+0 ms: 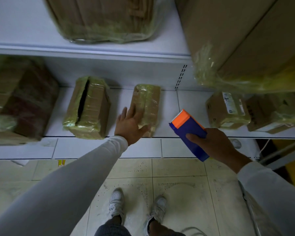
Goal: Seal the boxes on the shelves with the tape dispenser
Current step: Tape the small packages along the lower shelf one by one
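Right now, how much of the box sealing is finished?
Done: the small box under the left hand already looks wrapped in tape. In hand: the right hand holds the dispenser in the air, not on any box. Left: the open box beside it still shows a dark gap along its top.

The tape dispenser has a blue body and an orange head with a serrated edge; it is tilted, head pointing up and left, in front of the lower shelf. A small taped box lies lengthwise on that shelf, wrapped in clear film. Left of it, a second taped box shows an open dark slit along its top. A labelled box sits to the right.
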The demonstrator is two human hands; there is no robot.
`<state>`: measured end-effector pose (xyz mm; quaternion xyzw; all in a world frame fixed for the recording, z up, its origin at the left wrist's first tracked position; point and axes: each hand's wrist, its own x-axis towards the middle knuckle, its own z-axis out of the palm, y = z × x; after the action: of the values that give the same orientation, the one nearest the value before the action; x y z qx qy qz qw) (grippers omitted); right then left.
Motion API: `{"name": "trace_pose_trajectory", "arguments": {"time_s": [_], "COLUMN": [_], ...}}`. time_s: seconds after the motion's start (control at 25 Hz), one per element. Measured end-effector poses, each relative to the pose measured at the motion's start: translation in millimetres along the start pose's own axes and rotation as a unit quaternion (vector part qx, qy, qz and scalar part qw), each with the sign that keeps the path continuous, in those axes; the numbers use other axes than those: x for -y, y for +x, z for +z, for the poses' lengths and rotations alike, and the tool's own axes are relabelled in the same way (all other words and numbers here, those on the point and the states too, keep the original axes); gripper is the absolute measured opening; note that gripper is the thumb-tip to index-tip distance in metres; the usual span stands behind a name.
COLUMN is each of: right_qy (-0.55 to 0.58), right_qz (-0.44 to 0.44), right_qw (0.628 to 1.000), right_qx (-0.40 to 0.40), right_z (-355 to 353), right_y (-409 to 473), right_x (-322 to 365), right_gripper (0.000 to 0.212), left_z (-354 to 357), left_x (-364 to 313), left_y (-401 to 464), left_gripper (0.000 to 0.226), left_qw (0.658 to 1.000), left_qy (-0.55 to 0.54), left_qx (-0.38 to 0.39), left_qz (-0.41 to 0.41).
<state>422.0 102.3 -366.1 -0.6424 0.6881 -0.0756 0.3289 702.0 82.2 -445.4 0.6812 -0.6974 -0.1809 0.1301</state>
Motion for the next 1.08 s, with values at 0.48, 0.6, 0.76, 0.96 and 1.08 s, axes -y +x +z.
{"name": "trace_pose_trajectory", "arguments": {"time_s": [0.48,0.6,0.76,0.96,1.08], "right_qy": [0.031,0.051,0.08,0.049,0.046], "right_qz": [-0.046,-0.057,-0.082,-0.077,-0.079], "right_qw": [0.998,0.997,0.993,0.996,0.996], "right_qx": [-0.002,0.008,0.01,-0.001,-0.012], "right_z": [-23,-20,-14,15,45], "right_y": [-9,-9,-10,-10,-10], "right_x": [1,9,37,77,116], "right_gripper": [0.039,0.042,0.051,0.062,0.07], "left_z": [-13,-33,-67,-106,-119], "left_x": [-19,-16,-1,42,97], "left_y": [8,-16,-37,-41,-44], "left_gripper": [0.043,0.031,0.047,0.026,0.036], "left_qw": [0.986,0.986,0.988,0.981,0.989], "left_qy": [-0.158,-0.14,-0.088,-0.147,-0.018], "left_qx": [-0.044,-0.091,-0.106,-0.121,-0.145], "left_qz": [0.014,-0.028,-0.072,-0.033,-0.015]}}
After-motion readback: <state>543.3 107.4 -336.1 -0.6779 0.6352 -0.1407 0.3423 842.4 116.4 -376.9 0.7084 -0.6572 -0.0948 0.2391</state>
